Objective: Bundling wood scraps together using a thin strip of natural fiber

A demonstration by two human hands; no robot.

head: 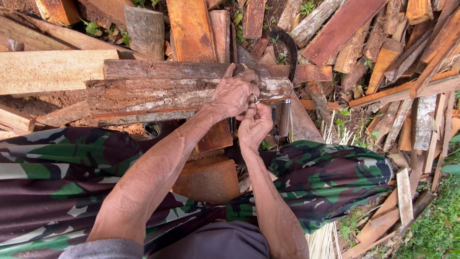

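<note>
Across the person's lap lies a weathered plank [158,93], crosswise over the knees and resting on a heap of split timber offcuts [383,52]. The left hand [235,93] is curled over the plank's right end, fingers closed and pressing down on the bark-streaked face. The right hand [254,125] sits just below it, touching it, fingers pinched shut around something small and pale; what that item is cannot be told at this size. The plank looks stiff, rough and moderately heavy, with flaking, splintery edges, so it is probably best grasped flat across its width near an end, as the left hand does. Both forearms reach forward and converge, the left crossing in from the lower left, the right rising almost straight from below, wrist bent inward. Just beside the right hand, a curved dark blade with a straight handle [284,117] rests against the wood. Camouflage trousers [62,168] cover both thighs; a rust-coloured block [208,180] sits between the knees.
</note>
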